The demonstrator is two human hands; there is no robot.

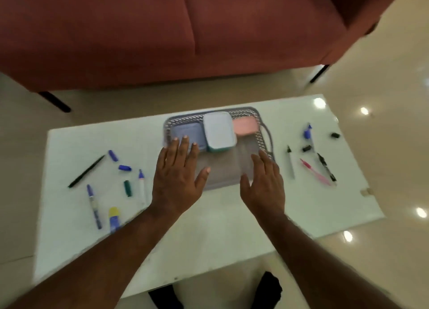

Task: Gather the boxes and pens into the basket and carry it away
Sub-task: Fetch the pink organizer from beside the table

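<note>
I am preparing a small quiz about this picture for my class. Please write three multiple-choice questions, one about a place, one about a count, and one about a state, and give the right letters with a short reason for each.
1. Where do the boxes lie?
A. in the basket
B. on the sofa
C. on the floor

2. How many boxes are in the basket?
A. one
B. three
C. five

3. What are the hands doing?
A. each holds a pen
B. both are open and hold nothing
C. both lift the basket by its handles

Answers:
1 A: the purple box, white box and pink box sit inside its mesh walls.
2 B: only these three show.
3 B: the left hand and right hand are spread flat over the basket, while the pens lie on the table.
</note>
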